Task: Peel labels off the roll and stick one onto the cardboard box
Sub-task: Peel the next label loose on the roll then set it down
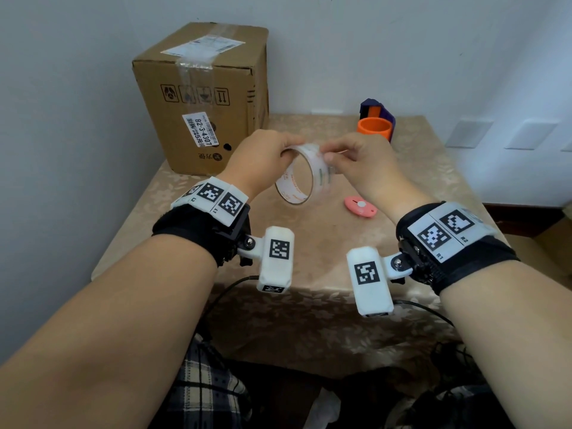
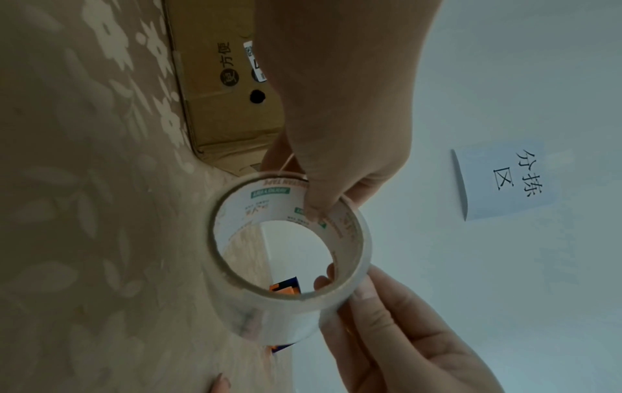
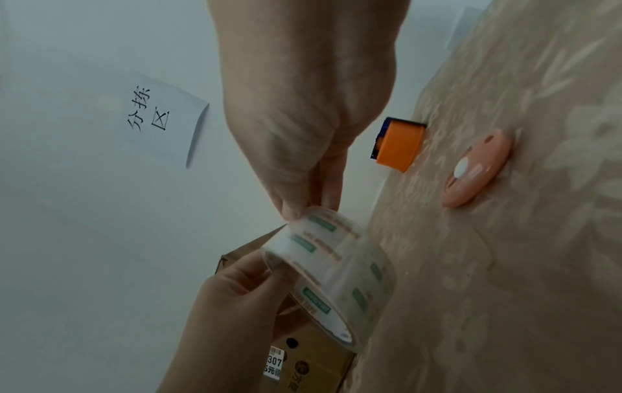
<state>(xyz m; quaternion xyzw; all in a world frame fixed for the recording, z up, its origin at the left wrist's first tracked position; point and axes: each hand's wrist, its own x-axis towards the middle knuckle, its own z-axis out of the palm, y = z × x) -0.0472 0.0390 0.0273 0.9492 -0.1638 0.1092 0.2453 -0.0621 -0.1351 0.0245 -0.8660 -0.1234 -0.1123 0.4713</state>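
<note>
A clear tape roll (image 1: 301,178) with green and orange print hangs above the table, held between both hands. My left hand (image 1: 289,151) grips its left upper rim; in the left wrist view the thumb (image 2: 313,207) lies inside the ring of the roll (image 2: 279,319). My right hand (image 1: 325,153) pinches the roll's outer layer at the top, and its fingertips (image 3: 296,212) show at the edge of the roll (image 3: 336,266). The cardboard box (image 1: 201,97) stands at the table's back left, taped shut and bearing white printed stickers. No loose strip shows.
A pink oval cutter (image 1: 360,207) lies on the patterned tablecloth (image 1: 309,243) below my right hand. An orange cylinder (image 1: 374,128) with a purple holder stands at the back right. A paper sign (image 2: 505,183) hangs on the wall. Cables trail off the table's front edge.
</note>
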